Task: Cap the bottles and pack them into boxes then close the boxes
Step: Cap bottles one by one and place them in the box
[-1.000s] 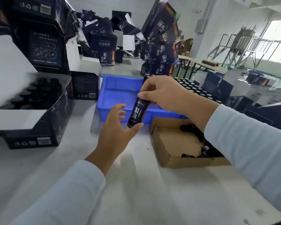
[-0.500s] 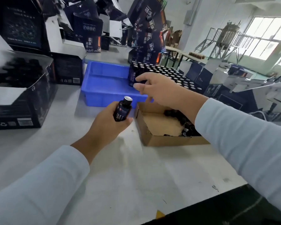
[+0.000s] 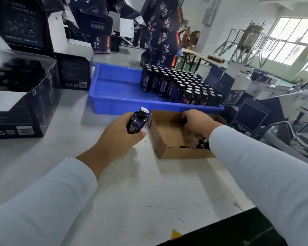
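Observation:
My left hand [image 3: 118, 134] grips a dark uncapped bottle [image 3: 137, 122] with a white-rimmed mouth, held tilted just left of a shallow brown cardboard tray [image 3: 160, 137]. My right hand [image 3: 198, 122] reaches down into that tray among black caps [image 3: 203, 143]; its fingertips are hidden, so I cannot tell whether it holds one. Several uncapped dark bottles [image 3: 180, 86] stand in the right part of a blue plastic bin [image 3: 114, 93]. An open dark box [image 3: 23, 96] with capped bottles inside sits at the left.
Stacked and open dark printed boxes [image 3: 160, 36] crowd the back of the grey table [image 3: 132, 192]. More boxes [image 3: 251, 114] lie at the right beyond the table edge. The table's near edge runs diagonally at the bottom right.
My right hand passed the bottle to my left hand, then dropped from above the bin into the cardboard tray. My left hand now holds the bottle beside the tray.

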